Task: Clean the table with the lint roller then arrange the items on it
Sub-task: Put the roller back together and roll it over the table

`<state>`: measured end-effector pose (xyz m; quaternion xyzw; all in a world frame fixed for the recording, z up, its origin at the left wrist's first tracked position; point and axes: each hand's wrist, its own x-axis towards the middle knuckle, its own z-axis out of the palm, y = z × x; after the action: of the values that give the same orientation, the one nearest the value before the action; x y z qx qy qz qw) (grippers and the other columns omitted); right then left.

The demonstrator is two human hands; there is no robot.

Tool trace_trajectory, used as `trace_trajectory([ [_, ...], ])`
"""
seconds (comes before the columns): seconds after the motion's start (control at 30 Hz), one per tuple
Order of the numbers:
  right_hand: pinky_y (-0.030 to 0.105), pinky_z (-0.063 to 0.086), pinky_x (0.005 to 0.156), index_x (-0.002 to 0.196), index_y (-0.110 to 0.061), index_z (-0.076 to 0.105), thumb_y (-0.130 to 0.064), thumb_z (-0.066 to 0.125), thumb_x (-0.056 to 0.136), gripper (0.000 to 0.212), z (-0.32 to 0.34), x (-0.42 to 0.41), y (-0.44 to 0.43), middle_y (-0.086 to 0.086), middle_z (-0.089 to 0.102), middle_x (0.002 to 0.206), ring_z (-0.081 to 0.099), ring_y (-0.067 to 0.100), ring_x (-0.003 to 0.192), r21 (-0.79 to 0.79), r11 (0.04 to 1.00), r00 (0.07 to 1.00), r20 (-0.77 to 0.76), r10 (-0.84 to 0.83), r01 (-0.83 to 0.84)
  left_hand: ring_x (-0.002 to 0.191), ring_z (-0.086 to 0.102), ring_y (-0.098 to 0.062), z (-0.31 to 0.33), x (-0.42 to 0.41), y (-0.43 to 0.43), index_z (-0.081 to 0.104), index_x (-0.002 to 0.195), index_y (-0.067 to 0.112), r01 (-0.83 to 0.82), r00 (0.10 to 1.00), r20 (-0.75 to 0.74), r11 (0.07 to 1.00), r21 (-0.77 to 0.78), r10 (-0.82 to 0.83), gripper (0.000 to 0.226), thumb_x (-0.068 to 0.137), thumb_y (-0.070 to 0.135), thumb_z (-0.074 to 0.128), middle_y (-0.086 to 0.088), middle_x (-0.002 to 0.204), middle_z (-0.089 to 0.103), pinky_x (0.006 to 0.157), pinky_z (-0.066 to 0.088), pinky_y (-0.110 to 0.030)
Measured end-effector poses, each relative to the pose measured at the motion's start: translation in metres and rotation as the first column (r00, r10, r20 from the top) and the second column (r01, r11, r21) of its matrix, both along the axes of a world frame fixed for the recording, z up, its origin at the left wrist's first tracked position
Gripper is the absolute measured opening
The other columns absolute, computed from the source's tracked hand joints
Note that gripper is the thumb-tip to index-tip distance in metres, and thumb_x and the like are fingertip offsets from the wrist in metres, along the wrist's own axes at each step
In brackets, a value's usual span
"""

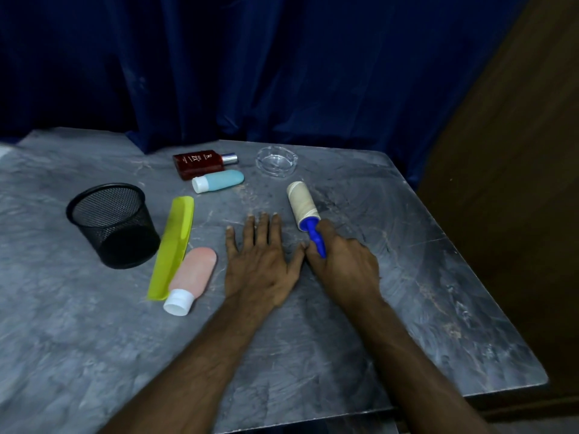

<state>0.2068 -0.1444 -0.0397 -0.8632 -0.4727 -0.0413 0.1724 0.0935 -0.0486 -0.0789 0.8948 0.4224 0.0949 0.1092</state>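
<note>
My right hand [343, 266] grips the blue handle of the lint roller [303, 204], whose cream roll lies on the grey marble table [423, 292] and points away from me. My left hand [260, 258] rests flat on the table just left of it, fingers spread, holding nothing. Left of that hand lie a pink tube with a white cap [192, 277] and a long lime-green comb [174, 245]. A black mesh cup [112, 223] stands further left. At the back lie a red-brown perfume bottle [200, 162], a blue tube [219, 180] and a clear glass ashtray [275, 161].
A dark blue curtain [250, 73] hangs behind the table. A brown wooden surface [517, 183] stands to the right, beyond the table's right edge. The table's near right corner is at the lower right.
</note>
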Motion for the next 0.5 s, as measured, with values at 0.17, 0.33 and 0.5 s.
trace_trajectory([
  [0.17, 0.041, 0.054, 0.077, 0.14, -0.025, 0.045, -0.049, 0.046, 0.101, 0.046, -0.001, 0.003, -0.001, 0.009, 0.074, 0.098, 0.07, 0.035, 0.092, -0.013, 1.0, 1.0, 0.013, -0.028, 0.029, 0.167, 0.001, -0.027, -0.002, 0.001, 0.002, 0.009, 0.171, 0.024, 0.011, 0.999, -0.037, 1.0, 0.003, -0.011, 0.094, 0.094, 0.079, 0.008, -0.004, 0.181, 0.006, 0.131, -0.004, -0.063],
  [0.33, 0.04, 0.053, 0.075, 0.134, -0.026, 0.048, -0.046, 0.048, 0.1, 0.04, -0.002, 0.017, -0.008, 0.01, 0.073, 0.097, 0.069, 0.036, 0.089, 0.028, 0.995, 0.995, -0.013, -0.096, 0.096, 0.167, -0.002, -0.028, -0.002, 0.001, 0.002, 0.008, 0.171, 0.027, 0.014, 0.998, -0.055, 1.0, -0.004, -0.015, 0.11, 0.08, 0.09, 0.0, -0.003, 0.181, 0.004, 0.13, -0.005, -0.064],
  [0.5, 0.042, 0.056, 0.075, 0.137, -0.028, 0.045, -0.049, 0.05, 0.1, 0.042, -0.001, 0.041, -0.023, 0.006, 0.07, 0.095, 0.068, 0.028, 0.084, 0.023, 0.984, 0.984, -0.015, -0.177, 0.177, 0.167, -0.005, -0.029, -0.005, 0.0, 0.005, 0.003, 0.171, 0.029, 0.036, 0.997, -0.074, 0.999, -0.001, -0.036, 0.109, 0.082, 0.092, 0.003, -0.004, 0.181, -0.001, 0.129, -0.005, -0.065],
])
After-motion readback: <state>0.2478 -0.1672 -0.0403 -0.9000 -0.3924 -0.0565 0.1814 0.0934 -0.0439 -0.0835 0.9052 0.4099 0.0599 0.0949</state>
